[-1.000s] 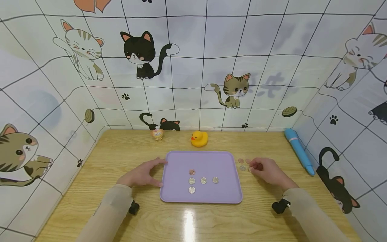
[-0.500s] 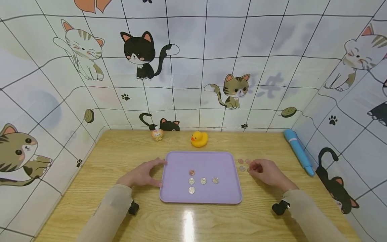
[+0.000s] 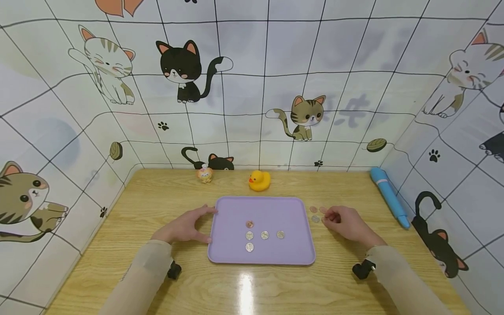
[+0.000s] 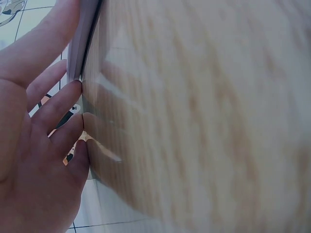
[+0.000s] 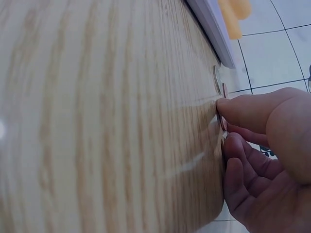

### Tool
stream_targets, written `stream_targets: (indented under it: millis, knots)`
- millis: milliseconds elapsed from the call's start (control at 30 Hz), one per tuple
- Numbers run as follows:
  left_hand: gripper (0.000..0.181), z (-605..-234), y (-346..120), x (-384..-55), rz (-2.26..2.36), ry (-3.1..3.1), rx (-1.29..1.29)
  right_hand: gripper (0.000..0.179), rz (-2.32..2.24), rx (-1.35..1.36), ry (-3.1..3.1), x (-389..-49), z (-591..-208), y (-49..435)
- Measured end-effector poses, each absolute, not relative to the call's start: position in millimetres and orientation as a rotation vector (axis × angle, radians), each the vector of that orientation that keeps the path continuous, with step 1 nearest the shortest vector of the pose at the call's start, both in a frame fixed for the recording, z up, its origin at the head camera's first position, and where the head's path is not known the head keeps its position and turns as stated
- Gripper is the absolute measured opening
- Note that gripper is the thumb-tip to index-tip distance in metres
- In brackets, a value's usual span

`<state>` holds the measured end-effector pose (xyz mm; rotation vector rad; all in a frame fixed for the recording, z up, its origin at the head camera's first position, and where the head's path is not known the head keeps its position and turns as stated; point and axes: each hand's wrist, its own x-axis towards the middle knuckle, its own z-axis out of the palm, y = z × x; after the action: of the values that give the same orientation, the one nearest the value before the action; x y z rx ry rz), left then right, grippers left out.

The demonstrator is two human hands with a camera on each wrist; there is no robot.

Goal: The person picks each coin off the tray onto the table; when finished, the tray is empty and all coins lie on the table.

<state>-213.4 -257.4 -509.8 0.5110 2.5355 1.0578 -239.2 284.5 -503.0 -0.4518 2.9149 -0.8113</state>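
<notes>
A lilac tray [image 3: 291, 214] lies mid-table. Several coins lie in it: a copper coin [image 3: 250, 224] uppermost, with silver coins [image 3: 264, 235] below it and to the right. My left hand [image 3: 187, 226] touches the tray's left rim, thumb and fingers spread and fairly straight. Just off the tray's right side, two copper coins [image 3: 313, 209] and a silver coin [image 3: 315, 218] lie on the wood. There my right hand [image 3: 346, 224] has its thumb and curled fingers at another coin [image 5: 222, 120], pinching at its edge low against the tabletop; the fingers partly hide it.
At the back of the wooden table [image 3: 169, 188] stand a yellow rubber duck [image 3: 260, 181] and a small orange figurine [image 3: 204, 173]. A blue, pen-shaped stick [image 3: 390, 197] lies along the right wall. A cat-printed sheet [image 3: 244, 87] covers the walls.
My right hand has shifted very slightly at the coin on the table. The left hand, tray and other coins have not moved.
</notes>
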Motion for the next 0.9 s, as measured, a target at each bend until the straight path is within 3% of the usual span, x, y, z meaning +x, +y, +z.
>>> stream_targets:
  millis: [900]
  knots:
    - [0.094,-508.3,-256.9,-214.5,1.025,2.541,0.504,0.014,-0.850,-0.436,2.942,-239.6,-505.8,286.8]
